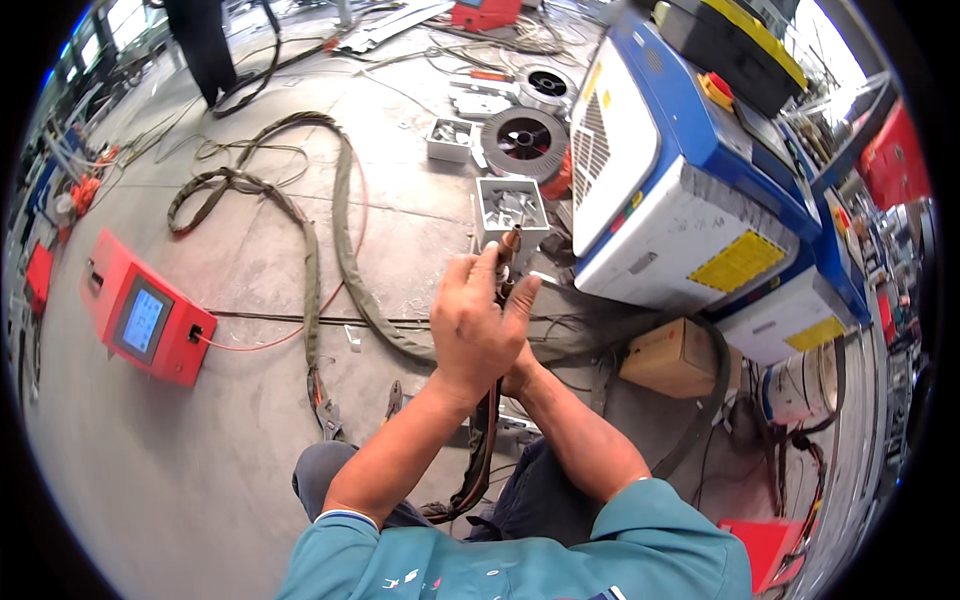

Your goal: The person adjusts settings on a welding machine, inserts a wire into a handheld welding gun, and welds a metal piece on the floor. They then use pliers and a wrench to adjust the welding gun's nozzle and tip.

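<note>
Left hand (467,322) up front, back of hand to camera; its grip is pinching the neck of a slim torch (510,242), thumb on one side, fingers on the other. Torch points up and away from the body, copper-coloured tip overlapping the near edge of a grey open box (488,234) in view, metal bits inside. Right hand (517,378) sits beneath, mostly covered by the left, so can't tell how its grip stands. Dark cable (483,450) hangs below the hands, between the knees.

Labels: blue-and-white machine (690,215) on the right has a yellow sticker (737,258) on its lower panel, lines of print too small to read; second yellow sticker (815,333) on the white panel further right. Red-and-yellow knob (716,88) on top. White bucket (800,385) carries print, blurred. Red box (182,352) on the floor at left has a lit blue screen (143,320) (text on it, not legible here). Teal shirt (520,560) with small light marks on the chest, unreadable.

Rest, quick: cardboard box (665,358) near the machine's base, dark wire spool (523,145) beside the machine, smaller grey box (447,153) just left of the spool, long sleeved hose (345,220) looped over the floor, pliers-like tool (325,412) by the left knee.
</note>
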Demonstrator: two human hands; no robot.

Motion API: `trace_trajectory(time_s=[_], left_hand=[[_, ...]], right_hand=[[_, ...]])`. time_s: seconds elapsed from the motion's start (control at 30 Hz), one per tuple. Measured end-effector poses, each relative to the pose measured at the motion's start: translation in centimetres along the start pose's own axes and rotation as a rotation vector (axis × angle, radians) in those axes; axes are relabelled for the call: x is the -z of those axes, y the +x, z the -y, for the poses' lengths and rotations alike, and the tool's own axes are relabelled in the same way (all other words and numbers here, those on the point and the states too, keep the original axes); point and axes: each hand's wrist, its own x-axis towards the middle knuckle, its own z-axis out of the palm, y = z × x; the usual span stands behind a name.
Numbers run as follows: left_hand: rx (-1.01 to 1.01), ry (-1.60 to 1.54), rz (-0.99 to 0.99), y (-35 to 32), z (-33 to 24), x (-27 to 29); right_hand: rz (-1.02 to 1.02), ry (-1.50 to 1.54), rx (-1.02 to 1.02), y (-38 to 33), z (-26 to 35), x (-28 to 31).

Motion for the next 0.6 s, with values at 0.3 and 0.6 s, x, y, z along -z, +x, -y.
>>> trace_trajectory(time_s=[0.3,0.6], left_hand=[[-0.013,-0.191,0.068,-0.6,-0.1,0.9],[0.003,-0.194,0.055,-0.9,0.5,1.2]], right_hand=[[0.147,-0.525,0.277,0.2,-0.6,-0.2],[0.217,-0.571,0.374,0.6,-1.1,0.1]])
